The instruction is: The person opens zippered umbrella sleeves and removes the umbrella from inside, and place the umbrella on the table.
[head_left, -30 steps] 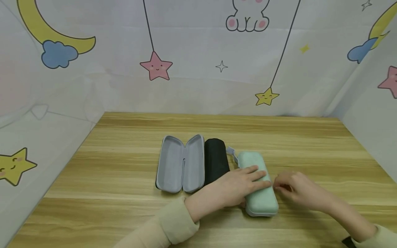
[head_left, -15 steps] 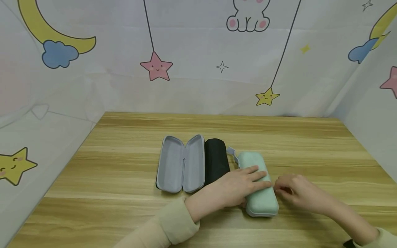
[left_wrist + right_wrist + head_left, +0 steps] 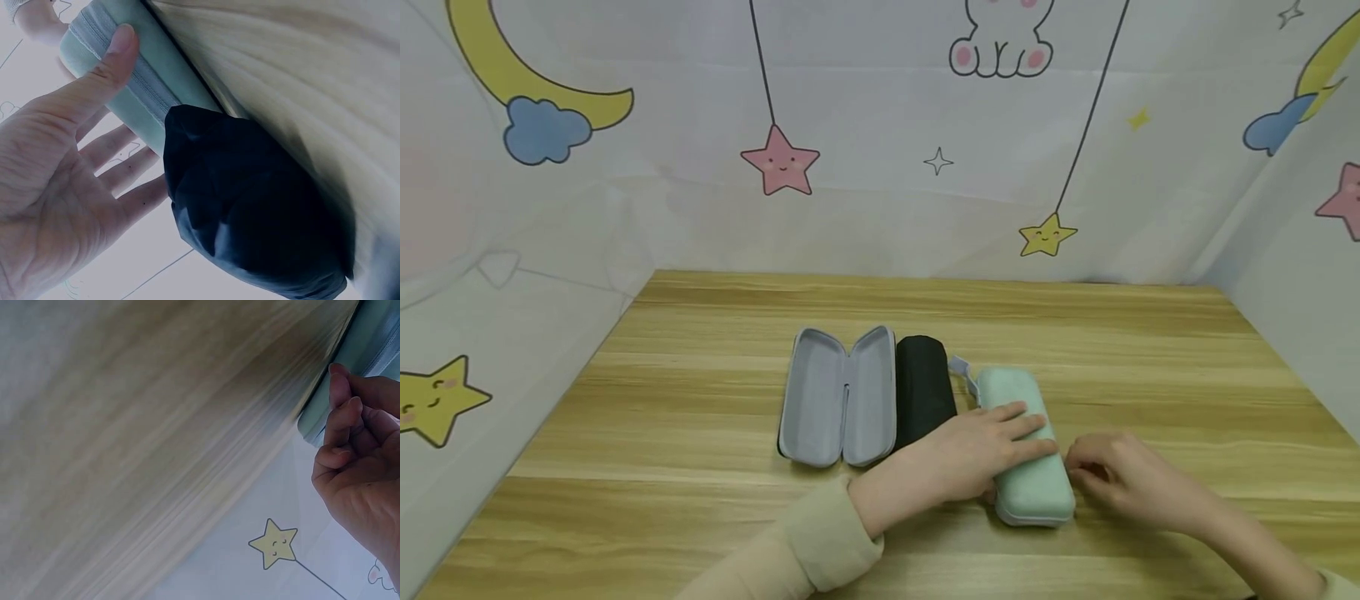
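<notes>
A mint-green zippered hard case (image 3: 1017,492) lies lengthwise on the wooden table. My left hand (image 3: 977,450) spreads its fingers across the case's top, and its thumb presses the grey zipper band (image 3: 119,59) along the side. At the case's right side, my right hand (image 3: 1127,475) curls its fingers; thumb and index finger (image 3: 344,387) pinch at the zipper line, their tips hiding the pull. A grey-blue loop (image 3: 959,367) sticks out at the far left end. Beside the case, partly under my left wrist, sits a dark, creased fabric pouch (image 3: 922,387).
Left of the dark pouch, a glasses case (image 3: 816,400) lies spread apart, its two grey-lined halves facing up. The wooden table (image 3: 685,350) runs back to a pale backdrop (image 3: 880,225) printed with stars, which also rises on both sides.
My right hand has slid slightly toward me along the case's right side, its forearm shifting lower. My left hand and the cases have kept their places.
</notes>
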Motion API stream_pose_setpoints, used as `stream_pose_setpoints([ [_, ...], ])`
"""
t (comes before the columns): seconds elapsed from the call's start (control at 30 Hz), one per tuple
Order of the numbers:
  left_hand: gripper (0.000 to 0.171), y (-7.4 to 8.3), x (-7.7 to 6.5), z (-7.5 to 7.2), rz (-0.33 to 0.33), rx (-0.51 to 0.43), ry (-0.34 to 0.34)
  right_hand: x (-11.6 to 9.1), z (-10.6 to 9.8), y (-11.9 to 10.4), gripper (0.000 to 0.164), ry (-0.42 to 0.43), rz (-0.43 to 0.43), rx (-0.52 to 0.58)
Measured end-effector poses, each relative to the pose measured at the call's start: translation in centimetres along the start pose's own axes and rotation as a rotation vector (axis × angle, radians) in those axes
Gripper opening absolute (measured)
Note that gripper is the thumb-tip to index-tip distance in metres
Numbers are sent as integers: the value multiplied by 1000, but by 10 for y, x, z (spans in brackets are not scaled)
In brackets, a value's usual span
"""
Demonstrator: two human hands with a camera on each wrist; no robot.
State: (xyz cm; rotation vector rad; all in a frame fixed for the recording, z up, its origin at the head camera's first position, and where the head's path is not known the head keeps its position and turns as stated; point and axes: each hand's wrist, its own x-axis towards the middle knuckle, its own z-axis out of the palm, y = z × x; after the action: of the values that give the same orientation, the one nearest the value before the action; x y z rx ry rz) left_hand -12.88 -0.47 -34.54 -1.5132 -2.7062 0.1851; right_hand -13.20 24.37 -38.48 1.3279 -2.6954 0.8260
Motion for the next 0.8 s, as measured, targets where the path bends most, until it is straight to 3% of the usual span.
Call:
stream_pose_setpoints([
  [0.43,81,0,0,1,0,-17,8,-4,3,-4,25,0,32,-10],
  [0.8,81,0,0,2,-1,-21,10,-6,6,-6,30,32,-21,-33],
])
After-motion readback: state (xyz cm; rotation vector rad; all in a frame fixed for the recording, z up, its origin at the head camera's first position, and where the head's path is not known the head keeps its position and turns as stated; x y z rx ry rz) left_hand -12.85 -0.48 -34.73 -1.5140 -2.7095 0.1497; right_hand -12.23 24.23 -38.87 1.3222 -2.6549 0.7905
